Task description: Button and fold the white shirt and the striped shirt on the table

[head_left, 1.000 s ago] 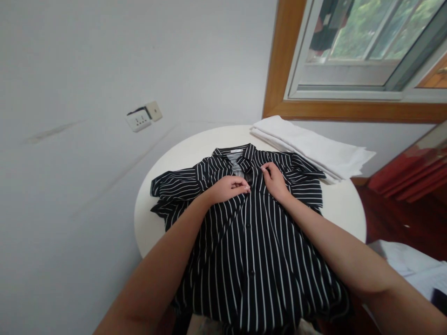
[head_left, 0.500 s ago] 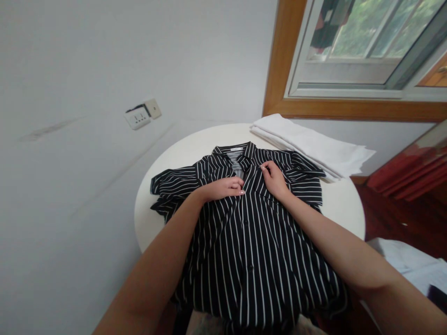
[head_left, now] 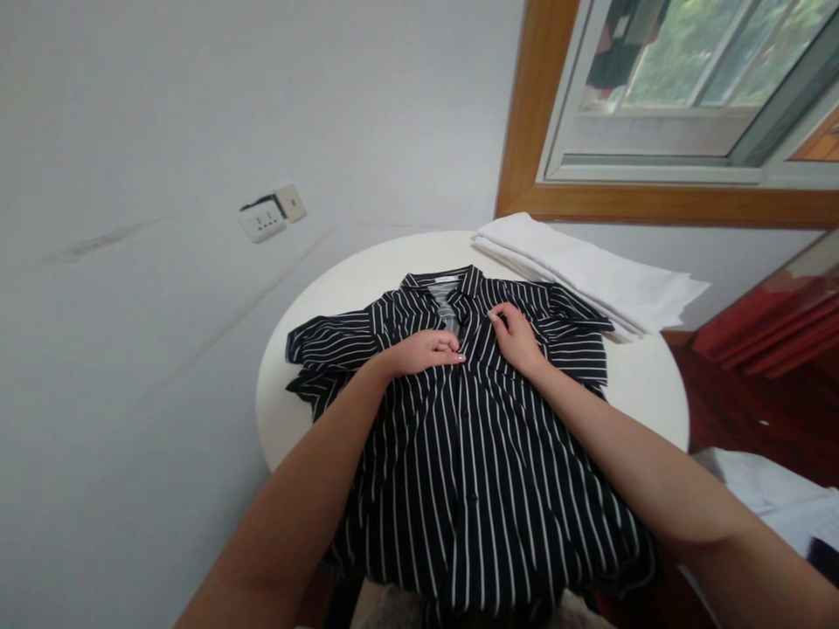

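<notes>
A black shirt with white stripes (head_left: 498, 454) lies front up on a round white table (head_left: 288, 341), its collar toward the wall and its lower part hanging over the near edge. At the button edge below the open collar, my left hand (head_left: 429, 351) is closed on the cloth, fingers curled and thumb along the placket. My right hand (head_left: 515, 336) pinches the shirt's chest a little farther right, thumb against fingertips. Beneath my hands the fabric is partly hidden. Lower down, the front edges meet, with dark buttons showing along them.
Folded white cloth (head_left: 583, 271) rests at the table's back right, touching the shirt's sleeve. A wall socket (head_left: 262, 220) is at the left, and a wood-framed window (head_left: 524, 114) at the right. Red fabric (head_left: 773, 323) hangs near the floor; white material (head_left: 773, 494) lies at lower right.
My left hand has shifted slightly to the right along the shirt's button edge. My right hand keeps its place on the chest. The view has moved very slightly.
</notes>
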